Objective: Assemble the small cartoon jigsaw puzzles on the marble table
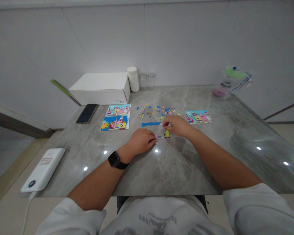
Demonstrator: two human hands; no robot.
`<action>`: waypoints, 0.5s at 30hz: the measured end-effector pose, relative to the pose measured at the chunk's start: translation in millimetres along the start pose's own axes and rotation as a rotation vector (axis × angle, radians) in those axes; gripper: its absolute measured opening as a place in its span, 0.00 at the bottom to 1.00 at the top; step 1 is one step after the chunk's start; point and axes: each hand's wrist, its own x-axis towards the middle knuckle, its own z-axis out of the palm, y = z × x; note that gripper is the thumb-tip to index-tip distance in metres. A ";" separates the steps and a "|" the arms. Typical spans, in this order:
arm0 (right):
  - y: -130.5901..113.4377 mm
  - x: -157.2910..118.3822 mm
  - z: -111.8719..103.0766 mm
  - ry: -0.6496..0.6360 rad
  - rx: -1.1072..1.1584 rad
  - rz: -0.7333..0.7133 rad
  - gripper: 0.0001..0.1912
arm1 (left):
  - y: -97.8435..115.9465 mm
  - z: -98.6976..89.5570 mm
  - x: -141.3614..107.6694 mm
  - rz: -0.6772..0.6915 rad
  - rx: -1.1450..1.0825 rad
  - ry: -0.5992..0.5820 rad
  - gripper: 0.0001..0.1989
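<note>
A partly joined blue strip of jigsaw puzzle lies on the grey table between my hands. My left hand, wearing a black watch, rests on the table with its fingers bent and lying apart along the strip's near side. By its fingertips are a few joined pieces, and a yellow puzzle section sits just to the right. My right hand pinches at the strip's right end, on what looks like a small puzzle piece, partly covered by the fingers. Loose puzzle pieces are scattered beyond both hands.
Left of the pieces lie a cartoon picture sheet and a phone; a cartoon card is at right. Behind stand a white box, white bottle and glasses. A plastic bag and power bank sit near edges.
</note>
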 end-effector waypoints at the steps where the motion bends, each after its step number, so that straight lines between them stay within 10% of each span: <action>1: 2.3 0.1 -3.7 0.012 -0.003 0.012 0.06 | -0.1 0.2 -0.1 -0.001 0.000 0.003 0.11; 15: 27.7 0.8 -23.4 0.131 0.050 0.104 0.07 | -5.2 -6.1 -1.8 -0.063 -0.038 0.124 0.09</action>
